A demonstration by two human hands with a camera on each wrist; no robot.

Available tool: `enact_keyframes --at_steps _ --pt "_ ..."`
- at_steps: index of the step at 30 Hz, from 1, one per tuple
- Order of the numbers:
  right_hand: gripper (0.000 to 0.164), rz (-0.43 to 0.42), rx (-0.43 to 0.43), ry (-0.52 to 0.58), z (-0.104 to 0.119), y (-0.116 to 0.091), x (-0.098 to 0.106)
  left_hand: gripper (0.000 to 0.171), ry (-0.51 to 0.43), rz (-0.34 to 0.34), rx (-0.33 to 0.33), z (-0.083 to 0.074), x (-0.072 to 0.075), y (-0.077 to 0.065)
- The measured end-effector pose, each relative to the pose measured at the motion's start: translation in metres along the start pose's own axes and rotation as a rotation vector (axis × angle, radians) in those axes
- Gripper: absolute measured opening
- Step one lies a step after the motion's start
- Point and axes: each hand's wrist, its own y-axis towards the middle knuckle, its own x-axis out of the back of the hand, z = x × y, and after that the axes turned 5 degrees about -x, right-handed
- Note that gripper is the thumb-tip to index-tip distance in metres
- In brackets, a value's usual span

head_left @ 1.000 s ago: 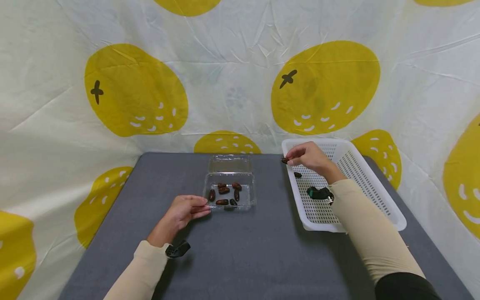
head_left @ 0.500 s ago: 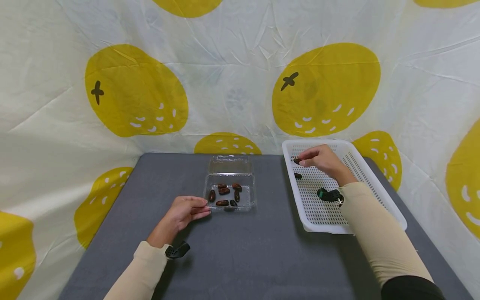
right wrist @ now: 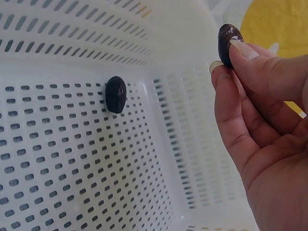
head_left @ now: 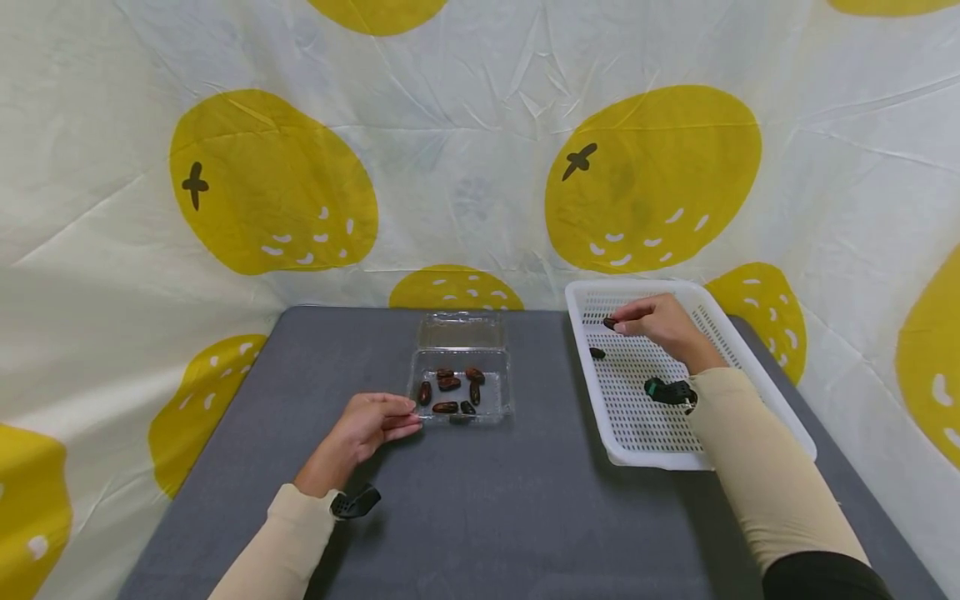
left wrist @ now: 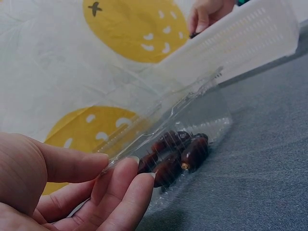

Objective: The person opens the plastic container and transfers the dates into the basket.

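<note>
My right hand [head_left: 663,327] pinches a dark brown date [right wrist: 229,44] between thumb and fingertips, above the far part of a white perforated basket [head_left: 611,446]. Another date [right wrist: 115,95] lies on the basket floor near its left wall. At the middle of the table, my left hand [head_left: 372,423] pinches the near left rim of a clear plastic clamshell container [head_left: 495,407]. Its lid [head_left: 461,331] stands open at the back. Several glossy dates [left wrist: 195,153] lie spread inside the container.
A grey cloth-covered table [head_left: 480,517] carries both containers. Behind it hangs a white curtain [head_left: 465,167] printed with yellow fruit shapes. Each wrist wears a small black camera, the left camera [head_left: 356,502] sitting low over the table.
Holding the date, my right hand has moved rightward, from the basket's left rim to over its inside. My left hand stays at the container's rim.
</note>
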Motion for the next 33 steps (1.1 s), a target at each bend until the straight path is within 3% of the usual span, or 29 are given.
enact_keyframes --at_steps 33 --pt "0.042 -0.006 -0.116 0.034 -0.031 0.003 -0.005 0.034 0.01 0.024 -0.007 -0.001 0.002 0.0"
